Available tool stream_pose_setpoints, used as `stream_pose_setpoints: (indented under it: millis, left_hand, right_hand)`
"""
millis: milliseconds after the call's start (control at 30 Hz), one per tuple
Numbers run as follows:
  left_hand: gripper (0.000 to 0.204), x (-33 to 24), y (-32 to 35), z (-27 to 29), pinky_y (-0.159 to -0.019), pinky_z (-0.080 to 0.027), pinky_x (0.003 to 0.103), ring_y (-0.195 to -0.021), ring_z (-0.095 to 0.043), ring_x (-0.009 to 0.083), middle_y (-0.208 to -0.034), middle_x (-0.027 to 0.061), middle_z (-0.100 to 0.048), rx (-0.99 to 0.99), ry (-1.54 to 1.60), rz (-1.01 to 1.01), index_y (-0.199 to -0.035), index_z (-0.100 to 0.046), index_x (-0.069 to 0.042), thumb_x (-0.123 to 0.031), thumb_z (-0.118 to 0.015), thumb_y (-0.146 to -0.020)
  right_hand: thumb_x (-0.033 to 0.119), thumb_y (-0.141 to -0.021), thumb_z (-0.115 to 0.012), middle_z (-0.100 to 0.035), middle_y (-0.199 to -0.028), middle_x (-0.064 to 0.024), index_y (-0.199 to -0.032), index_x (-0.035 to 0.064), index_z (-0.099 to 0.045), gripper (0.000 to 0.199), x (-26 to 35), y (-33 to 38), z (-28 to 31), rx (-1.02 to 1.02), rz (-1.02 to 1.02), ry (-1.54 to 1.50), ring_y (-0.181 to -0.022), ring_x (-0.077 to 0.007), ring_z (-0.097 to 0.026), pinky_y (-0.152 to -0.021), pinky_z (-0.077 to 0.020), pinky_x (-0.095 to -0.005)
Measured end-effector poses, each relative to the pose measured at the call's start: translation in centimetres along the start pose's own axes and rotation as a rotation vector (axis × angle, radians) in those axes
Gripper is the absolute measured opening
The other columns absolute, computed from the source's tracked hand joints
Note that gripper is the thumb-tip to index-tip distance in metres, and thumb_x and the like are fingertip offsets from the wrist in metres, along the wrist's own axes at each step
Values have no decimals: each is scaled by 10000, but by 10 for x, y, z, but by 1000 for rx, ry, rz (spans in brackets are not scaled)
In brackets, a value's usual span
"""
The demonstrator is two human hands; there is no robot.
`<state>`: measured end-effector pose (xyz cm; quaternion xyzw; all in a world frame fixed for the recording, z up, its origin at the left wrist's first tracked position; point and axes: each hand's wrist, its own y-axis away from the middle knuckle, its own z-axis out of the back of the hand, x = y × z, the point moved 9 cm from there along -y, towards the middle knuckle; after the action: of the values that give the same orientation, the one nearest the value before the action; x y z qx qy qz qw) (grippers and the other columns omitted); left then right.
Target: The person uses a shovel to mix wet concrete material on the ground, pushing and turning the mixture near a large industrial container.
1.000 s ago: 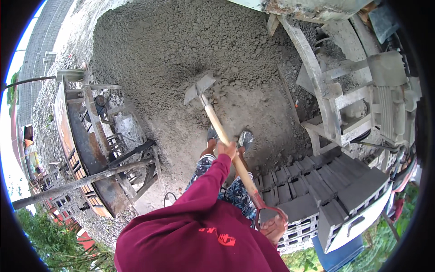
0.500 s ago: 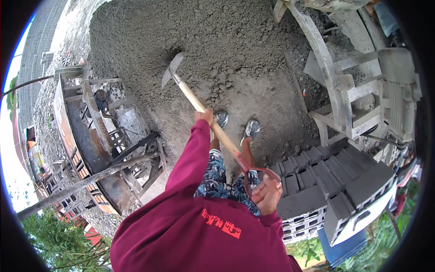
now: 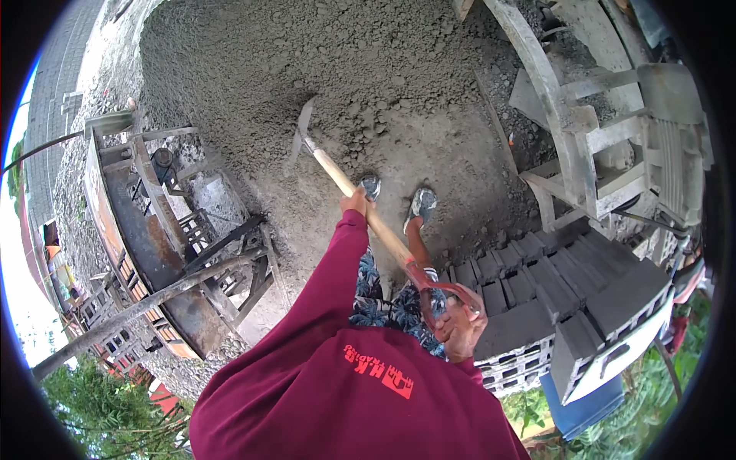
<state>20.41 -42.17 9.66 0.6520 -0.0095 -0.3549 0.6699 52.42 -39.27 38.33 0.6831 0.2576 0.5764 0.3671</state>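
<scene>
A shovel [image 3: 392, 242] with a wooden shaft and a red D-shaped grip slants across in front of my body. My left hand [image 3: 355, 203] is wrapped round the shaft about midway along. Beside my right thigh, my right hand [image 3: 461, 328] is closed on the red grip. The metal blade [image 3: 303, 126] is at the near edge of a big heap of grey, crumbly mix [image 3: 253, 65], turned partly edge-on. Whether the blade touches the ground I cannot tell.
Grey hollow blocks [image 3: 529, 314] stand stacked at my right. Farther right is a dusty wooden frame [image 3: 586, 153]. To the left stands a rusty metal and wood stand [image 3: 165, 253] with a long pole [image 3: 130, 314] across it. Both my shoes [image 3: 420, 207] are on dusty ground.
The shovel blade has shifted a little to the right and nearer me, and has tilted more edge-on. Both hands have moved slightly right, keeping their hold.
</scene>
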Motion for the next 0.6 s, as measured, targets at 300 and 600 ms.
stream_pose_setpoints:
  millis: [300,600]
  left_hand:
    - [163,98,113,-46,-388,-472,350,-464,-533,212,-633,112,-504,33,16,-7,-885,-438,20,-25,-572,-804]
    - [168,144,93,-51,-404,-488,353,-465,-545,213,-605,116,-528,86,-119,107,-847,-472,28,-89,-590,-820]
  right_hand:
    - [162,-733,-642,-530,-609,-58,-938,-16,-549,287,11,51,139,-193,41,38,-391,-129,-512,-344,-409,-230]
    - [208,-753,-615,-466,-453,-53,-890,31,-534,239,7,75,129,-452,-157,87,-336,-118,-442,-300,-323,-238]
